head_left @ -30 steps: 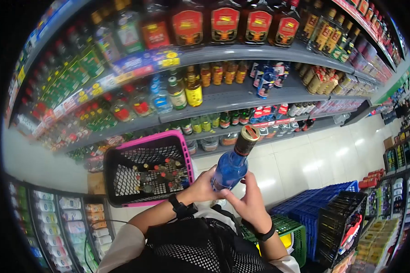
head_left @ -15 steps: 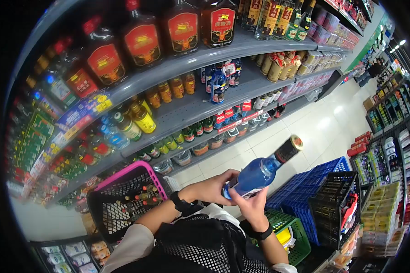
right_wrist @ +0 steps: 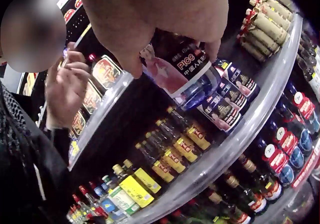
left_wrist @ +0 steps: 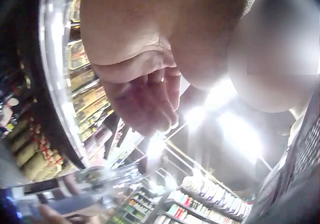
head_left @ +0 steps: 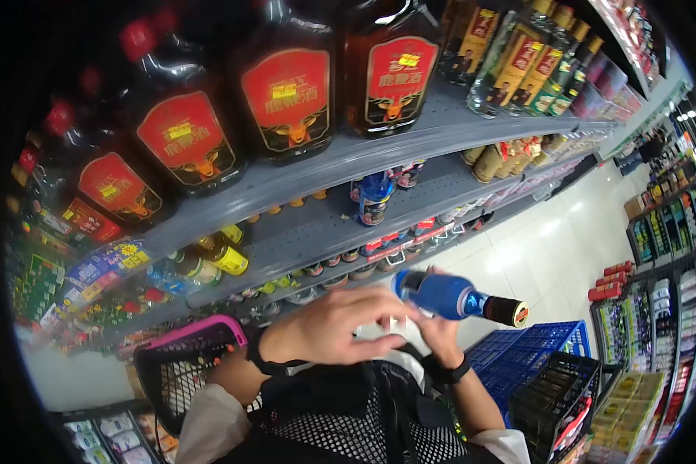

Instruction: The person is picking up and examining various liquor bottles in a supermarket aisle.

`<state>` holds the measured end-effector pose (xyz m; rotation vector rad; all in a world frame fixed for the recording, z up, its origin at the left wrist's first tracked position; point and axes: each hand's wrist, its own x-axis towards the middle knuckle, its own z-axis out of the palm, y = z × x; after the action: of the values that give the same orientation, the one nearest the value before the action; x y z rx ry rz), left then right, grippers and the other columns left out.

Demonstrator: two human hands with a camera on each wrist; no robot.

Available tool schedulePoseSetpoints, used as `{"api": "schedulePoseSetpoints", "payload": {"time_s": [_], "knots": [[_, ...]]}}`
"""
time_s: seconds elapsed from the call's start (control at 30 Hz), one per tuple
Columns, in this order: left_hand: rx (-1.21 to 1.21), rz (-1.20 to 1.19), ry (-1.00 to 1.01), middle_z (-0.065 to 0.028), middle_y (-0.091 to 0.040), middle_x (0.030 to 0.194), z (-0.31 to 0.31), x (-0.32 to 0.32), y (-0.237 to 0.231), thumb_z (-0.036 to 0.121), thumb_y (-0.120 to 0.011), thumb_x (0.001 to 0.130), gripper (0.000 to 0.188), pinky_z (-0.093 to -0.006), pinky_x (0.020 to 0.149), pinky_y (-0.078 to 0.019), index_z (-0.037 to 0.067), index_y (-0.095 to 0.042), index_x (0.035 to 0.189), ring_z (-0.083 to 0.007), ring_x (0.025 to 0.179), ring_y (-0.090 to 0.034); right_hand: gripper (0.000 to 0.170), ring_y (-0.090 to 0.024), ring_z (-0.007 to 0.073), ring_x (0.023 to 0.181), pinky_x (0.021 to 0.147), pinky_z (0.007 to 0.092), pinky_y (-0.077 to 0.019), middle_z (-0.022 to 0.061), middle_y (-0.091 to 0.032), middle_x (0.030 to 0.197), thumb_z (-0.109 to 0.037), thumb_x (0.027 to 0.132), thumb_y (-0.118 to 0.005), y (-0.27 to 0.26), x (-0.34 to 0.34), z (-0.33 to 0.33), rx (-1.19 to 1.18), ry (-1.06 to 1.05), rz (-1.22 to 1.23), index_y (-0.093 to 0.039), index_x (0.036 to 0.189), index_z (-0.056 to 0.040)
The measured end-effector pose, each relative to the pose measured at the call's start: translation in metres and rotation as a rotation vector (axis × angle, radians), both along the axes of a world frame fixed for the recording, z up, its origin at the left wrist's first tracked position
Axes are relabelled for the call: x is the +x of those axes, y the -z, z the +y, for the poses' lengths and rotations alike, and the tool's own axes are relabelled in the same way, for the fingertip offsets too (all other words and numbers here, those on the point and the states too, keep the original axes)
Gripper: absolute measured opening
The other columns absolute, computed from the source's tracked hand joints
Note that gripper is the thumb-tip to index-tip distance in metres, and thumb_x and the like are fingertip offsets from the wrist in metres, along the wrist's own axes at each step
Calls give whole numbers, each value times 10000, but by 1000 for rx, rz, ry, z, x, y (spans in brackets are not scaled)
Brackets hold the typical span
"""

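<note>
While the right grip [head_left: 438, 337] holds the bottle [head_left: 445, 296] — the left [head_left: 342, 326] has withdrawn.

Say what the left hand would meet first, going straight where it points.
The left hand would probably meet the right hand, which grips the blue bottle, though depth is unclear in the head view.

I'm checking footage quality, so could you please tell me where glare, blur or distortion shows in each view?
Head: fisheye distortion bends the shelf edge, and the floor shines; left wrist: ceiling lights blow out and the blue bottle looks smeared; right wrist: a shelf lip bows, the bottle's label is legible.
</note>
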<state>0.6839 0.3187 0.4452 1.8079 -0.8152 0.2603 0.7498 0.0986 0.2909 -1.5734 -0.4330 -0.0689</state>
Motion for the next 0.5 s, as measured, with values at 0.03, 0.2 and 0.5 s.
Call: {"api": "schedulePoseSetpoints", "payload": {"time_s": [0.03, 0.2, 0.5], "knots": [[-82, -19, 22, -106, -667, 890, 0, -5, -17, -14, -761, 767, 396, -333, 652, -519, 11, -629, 1140, -223, 737, -653, 793, -536, 243, 1213, 1028, 389, -459, 153, -493, 1340, -57, 747, -838, 4, 18, 3, -29, -4, -33, -346, 1368, -17], [-426, -71, 314, -114, -630, 734, -2, -12, -71, -25, -748, 749, 56, -350, 510, -450, -15, -695, 765, -221, 582, -584, 781, -549, 241, 1194, 1045, 384, -440, 149, -522, 1330, -70, 758, -836, 18, 95, 8, -102, -55, -97, -371, 1382, -11], [-923, -413, -52, 33, -314, 499, -102, -17, -87, -65, -583, 822, 296, -211, 326, -172, 135, -746, 967, -51, 342, -248, 687, -578, 221, 1149, 1011, 349, -454, 144, -561, 1294, -86, 775, -833, 45, 174, 5, -257, -206, -125, -467, 1345, 26]]}}
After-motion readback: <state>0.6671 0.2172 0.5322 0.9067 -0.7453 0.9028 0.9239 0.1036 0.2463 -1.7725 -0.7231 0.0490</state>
